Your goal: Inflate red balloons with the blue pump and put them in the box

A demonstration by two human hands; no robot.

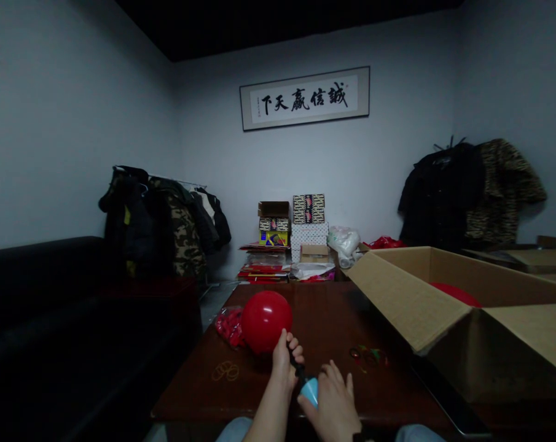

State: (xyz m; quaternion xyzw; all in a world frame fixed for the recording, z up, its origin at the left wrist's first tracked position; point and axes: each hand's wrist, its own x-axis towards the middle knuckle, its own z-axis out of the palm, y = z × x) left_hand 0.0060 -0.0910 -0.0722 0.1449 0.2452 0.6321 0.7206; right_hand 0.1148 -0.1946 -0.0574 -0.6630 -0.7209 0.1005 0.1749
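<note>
A round, inflated red balloon (266,322) sits above the brown table at the end of a hand pump (309,390) with a black nozzle end and a light blue body. My left hand (287,356) is closed around the black part of the pump, by the balloon's neck. Around the blue body is my right hand (332,399), its thumb on the near side and its fingers partly spread over the far side. The balloon's neck is hidden behind my left fingers.
A clear bag of red balloons (230,325) lies left on the table (324,319). Yellowish rings (225,370) lie near the left edge, small coloured loops (370,355) to the right. A large open cardboard box (443,325) holding something red stands at the right.
</note>
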